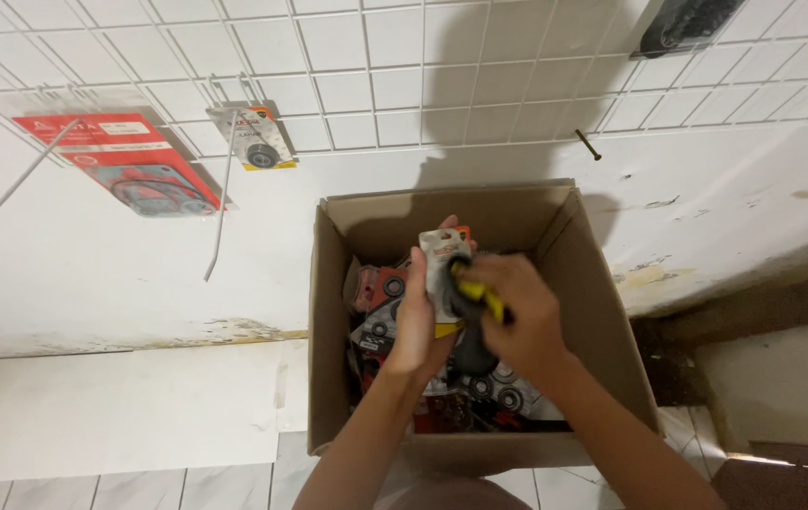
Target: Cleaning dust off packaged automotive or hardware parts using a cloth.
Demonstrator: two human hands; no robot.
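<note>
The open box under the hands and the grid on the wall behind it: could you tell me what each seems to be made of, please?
The box looks like plain brown corrugated cardboard: matte, with folded flaps and creased walls. The grid seems to be thin metal wire with a white coating, judging by its slim straight bars and the hooks hanging from it; bare plastic cannot be ruled out.

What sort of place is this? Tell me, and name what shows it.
Probably a small parts shop or its stockroom. A white wire grid on the wall carries hanging carded packs. Below it, a cardboard box holds many similar packs, and the left hand and right hand hold one pack over it.
</note>
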